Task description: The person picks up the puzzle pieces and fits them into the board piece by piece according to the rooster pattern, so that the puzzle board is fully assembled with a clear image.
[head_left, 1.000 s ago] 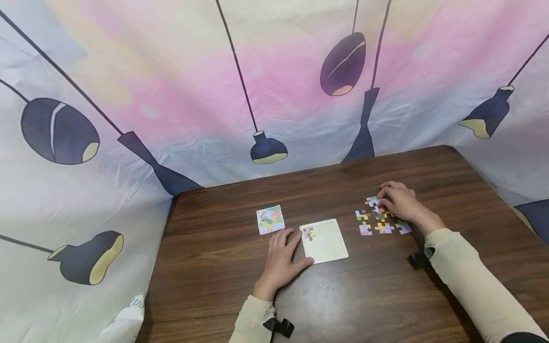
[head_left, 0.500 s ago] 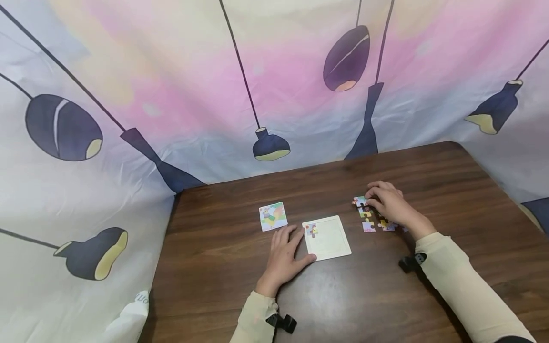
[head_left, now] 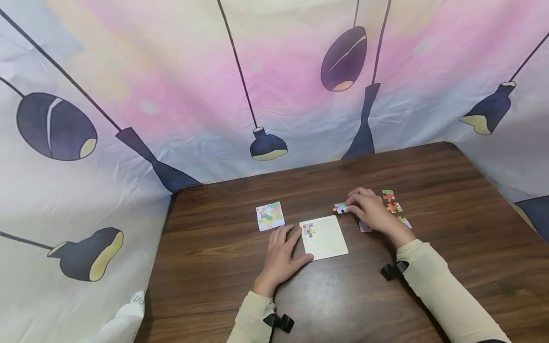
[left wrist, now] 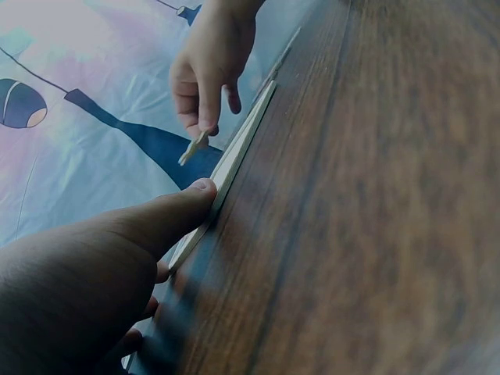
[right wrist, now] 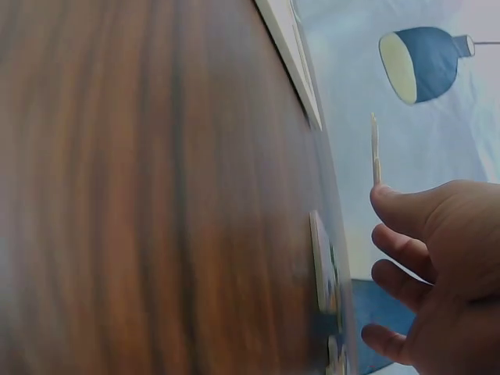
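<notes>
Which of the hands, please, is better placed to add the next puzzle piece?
Probably the right hand: it pinches a puzzle piece near the tray, which the left hand touches.

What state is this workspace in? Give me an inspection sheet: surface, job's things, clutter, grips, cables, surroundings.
Surface: brown wood-grain table, some glare.
Job's things: cream tray, one placed piece in its far-left corner; picture card to its left; loose pieces to its right.
Clutter: nothing seen.
Grips: left grip touches the tray's edge; right grip pinches a puzzle piece above the table.
Cables: nothing seen.
Surroundings: fabric backdrop printed with hanging lamps.
</notes>
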A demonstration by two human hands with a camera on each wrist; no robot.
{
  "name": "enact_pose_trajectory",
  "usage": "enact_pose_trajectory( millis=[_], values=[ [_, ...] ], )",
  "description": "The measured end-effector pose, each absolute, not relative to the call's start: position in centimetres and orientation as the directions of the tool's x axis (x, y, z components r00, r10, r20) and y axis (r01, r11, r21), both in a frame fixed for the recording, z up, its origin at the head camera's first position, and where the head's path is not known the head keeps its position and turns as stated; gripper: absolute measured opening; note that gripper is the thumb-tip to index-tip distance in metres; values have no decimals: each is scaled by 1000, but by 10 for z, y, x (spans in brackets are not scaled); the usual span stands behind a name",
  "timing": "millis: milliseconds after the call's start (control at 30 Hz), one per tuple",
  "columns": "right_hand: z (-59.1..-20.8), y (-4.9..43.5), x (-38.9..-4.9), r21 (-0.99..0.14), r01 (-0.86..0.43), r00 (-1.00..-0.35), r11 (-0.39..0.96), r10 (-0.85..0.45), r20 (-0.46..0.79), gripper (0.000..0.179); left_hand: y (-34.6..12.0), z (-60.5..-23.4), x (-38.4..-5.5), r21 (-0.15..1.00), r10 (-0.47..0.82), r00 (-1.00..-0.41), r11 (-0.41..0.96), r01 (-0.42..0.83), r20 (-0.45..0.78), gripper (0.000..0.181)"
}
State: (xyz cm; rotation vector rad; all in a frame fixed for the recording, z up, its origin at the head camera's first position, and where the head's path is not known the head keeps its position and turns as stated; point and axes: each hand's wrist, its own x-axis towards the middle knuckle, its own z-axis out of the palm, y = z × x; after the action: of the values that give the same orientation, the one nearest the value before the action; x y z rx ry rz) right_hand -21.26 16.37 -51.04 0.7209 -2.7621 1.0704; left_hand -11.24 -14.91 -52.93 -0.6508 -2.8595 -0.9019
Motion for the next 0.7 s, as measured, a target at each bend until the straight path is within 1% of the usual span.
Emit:
enact_pose_trajectory(
  millis=[67,133,433,700],
  values=[
    [-511,157,-210,-620,-466,-881,631,-392,263,11,-149,-530,-112,527,372,-908,741,416,193,77],
    [-511,152,-207,-628,-472,-878,619,-392,274,7,-149,-530,-111,522,373,-907,744,418,194,77],
    [-511,131,-195,-657,-459,-881,597,-404,248,4,-148,-529,-111,528,370,-909,742,413,191,77],
    [-513,114,-185,-661,-458,-882,595,-400,251,10,-151,-530,-112,530,370,-912,746,404,174,77]
  ],
)
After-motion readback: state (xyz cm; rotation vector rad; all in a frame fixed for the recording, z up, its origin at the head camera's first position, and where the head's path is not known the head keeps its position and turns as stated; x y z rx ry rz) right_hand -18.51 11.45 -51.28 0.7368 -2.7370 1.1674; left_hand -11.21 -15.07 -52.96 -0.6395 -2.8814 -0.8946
